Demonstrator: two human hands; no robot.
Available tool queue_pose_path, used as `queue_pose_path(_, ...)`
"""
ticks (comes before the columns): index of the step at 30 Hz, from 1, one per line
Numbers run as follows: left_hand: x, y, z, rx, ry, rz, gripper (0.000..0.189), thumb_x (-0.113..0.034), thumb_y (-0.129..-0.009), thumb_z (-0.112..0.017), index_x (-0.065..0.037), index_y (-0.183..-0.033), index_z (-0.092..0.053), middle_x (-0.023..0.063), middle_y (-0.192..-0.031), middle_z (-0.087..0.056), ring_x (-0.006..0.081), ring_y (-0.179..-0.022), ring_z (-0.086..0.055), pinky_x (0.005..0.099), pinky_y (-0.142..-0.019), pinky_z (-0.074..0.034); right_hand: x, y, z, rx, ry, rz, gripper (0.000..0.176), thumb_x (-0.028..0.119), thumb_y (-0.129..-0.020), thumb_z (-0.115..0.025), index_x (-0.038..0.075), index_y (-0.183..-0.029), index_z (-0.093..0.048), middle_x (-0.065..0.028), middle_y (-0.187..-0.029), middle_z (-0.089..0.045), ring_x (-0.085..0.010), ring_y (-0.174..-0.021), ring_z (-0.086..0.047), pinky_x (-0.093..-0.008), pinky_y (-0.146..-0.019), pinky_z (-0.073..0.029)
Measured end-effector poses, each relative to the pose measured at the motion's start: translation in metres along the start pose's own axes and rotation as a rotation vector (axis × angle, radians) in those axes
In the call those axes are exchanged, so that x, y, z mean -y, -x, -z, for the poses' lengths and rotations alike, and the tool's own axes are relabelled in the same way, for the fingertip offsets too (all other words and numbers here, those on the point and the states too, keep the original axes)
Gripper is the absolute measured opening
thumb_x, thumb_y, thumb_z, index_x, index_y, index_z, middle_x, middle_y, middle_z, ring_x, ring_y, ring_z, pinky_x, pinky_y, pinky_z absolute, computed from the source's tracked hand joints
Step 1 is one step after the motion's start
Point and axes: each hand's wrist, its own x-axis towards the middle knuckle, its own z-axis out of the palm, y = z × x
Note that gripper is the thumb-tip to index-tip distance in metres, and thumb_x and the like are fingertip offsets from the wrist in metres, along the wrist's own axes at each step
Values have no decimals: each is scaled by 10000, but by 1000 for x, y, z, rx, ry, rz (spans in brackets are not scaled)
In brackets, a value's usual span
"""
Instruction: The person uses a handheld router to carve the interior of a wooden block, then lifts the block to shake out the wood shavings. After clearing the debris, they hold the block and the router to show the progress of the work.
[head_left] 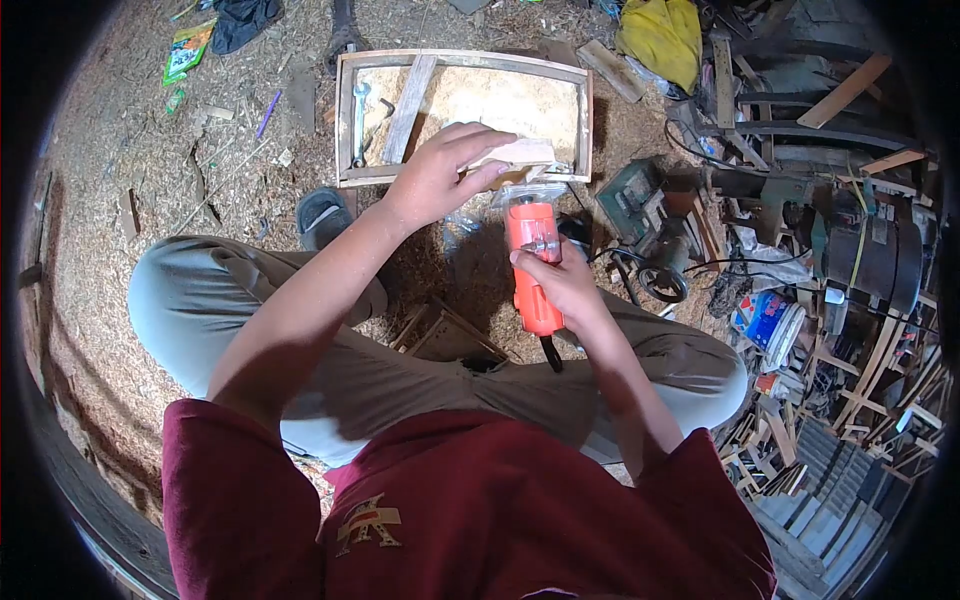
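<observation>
My left hand (447, 177) grips a short, pale wood block (522, 153) between thumb and fingers, over the near edge of a shallow wooden tray (587, 120). Wrapped round the body of an orange power tool (537, 295) is my right hand (563, 285). The tool points away from me, its clear base (530, 192) close to the block; whether they touch cannot be made out. A wrench (360, 120) and a grey wood strip (408, 110) lie in the tray.
Right of the tray stands a green machine (633, 200) with black cables. A blue and white tub (775, 325) and wood scraps lie further right. Sawdust (130, 300) covers the floor. A yellow cloth (662, 40) lies at the back. A slipper (323, 218) is near my left knee.
</observation>
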Motion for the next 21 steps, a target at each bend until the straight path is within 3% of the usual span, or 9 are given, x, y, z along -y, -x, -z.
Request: queue_pose_path(21, 4, -1, -2, -3, 3, -21, 390, -152, -1020, -699, -53, -1397, -687, 185, -1293, -716, 364, -1208, -672, 447, -1076, -522, -4, -5, 2, 13, 24, -23, 330, 162, -948, -840, 47, -1183, -639, -6, -1010, -688, -83, -834, -644, -298, -732, -543)
